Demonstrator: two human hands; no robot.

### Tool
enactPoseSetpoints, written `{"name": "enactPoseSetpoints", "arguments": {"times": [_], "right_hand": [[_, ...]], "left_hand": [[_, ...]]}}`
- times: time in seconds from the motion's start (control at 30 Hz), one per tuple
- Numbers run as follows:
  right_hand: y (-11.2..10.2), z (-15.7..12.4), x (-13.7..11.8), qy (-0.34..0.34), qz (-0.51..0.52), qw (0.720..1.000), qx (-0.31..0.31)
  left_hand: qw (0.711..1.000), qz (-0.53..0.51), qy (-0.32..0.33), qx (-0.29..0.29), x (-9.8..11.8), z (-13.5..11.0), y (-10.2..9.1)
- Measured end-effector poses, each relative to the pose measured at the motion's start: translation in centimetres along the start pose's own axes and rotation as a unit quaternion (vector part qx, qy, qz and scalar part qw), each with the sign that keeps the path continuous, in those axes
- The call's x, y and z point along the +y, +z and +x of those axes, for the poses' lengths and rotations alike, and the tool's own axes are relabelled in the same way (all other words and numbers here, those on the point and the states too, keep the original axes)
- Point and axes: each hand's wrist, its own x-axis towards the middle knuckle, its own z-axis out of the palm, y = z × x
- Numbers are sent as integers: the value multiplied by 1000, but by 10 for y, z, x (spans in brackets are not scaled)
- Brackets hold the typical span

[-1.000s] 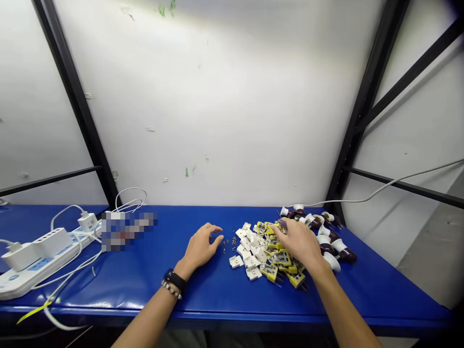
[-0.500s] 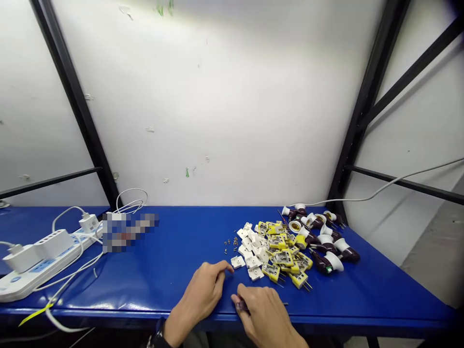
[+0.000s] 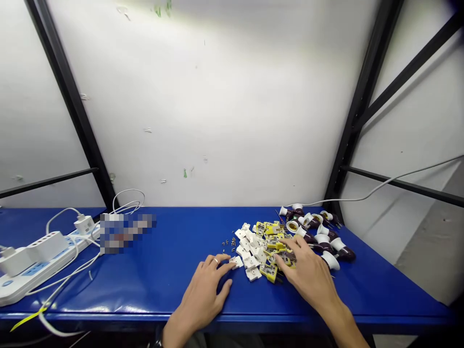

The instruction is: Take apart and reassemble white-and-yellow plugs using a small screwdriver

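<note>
My left hand (image 3: pixel 203 295) rests low over the blue table, fingers spread, a ring on one finger. Its fingertips reach a white plastic plug cover (image 3: pixel 236 262) at the near left of a heap of such covers (image 3: pixel 252 261). My right hand (image 3: pixel 310 275) is over the yellow plug bodies (image 3: pixel 268 272), thumb and forefinger apart among them. A thin screwdriver shaft (image 3: pixel 333 276) pokes out past this hand's right side; the handle is hidden in the palm. Whether the fingertips grip a plug body, I cannot tell. Small brass-coloured screws (image 3: pixel 233 241) lie left of the covers.
Dark purple lamp holders with white sockets (image 3: pixel 339 245) are heaped at the right. A white power strip (image 3: pixel 21 285) with adapters and cables lies at the left, beside a blurred patch (image 3: pixel 126 232). Black frame posts (image 3: pixel 348 145) and a white wall stand behind.
My right hand has moved from the table's front edge up and right onto the yellow plug bodies. My left hand's fingers have spread out and reached the nearest white cover.
</note>
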Motion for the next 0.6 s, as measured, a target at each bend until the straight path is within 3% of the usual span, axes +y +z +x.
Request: {"name": "enactPoseSetpoints", "arguments": {"times": [0.23,0.37,0.47,0.6], "right_hand": [[-4,3,20,10,21,994,-109],[-9,5,18,28,66,994,-78],[-13,1,1,22,107,993,-33],[-2,-12,-48,-57,134,982,-122]], "left_hand": [[998,-48,-27,-17,5,4,-4],[998,-55,-42,6,3,2,-6],[997,-45,-67,8,-2,2,-10],[997,-14,-79,-2,-15,3,-15]]}}
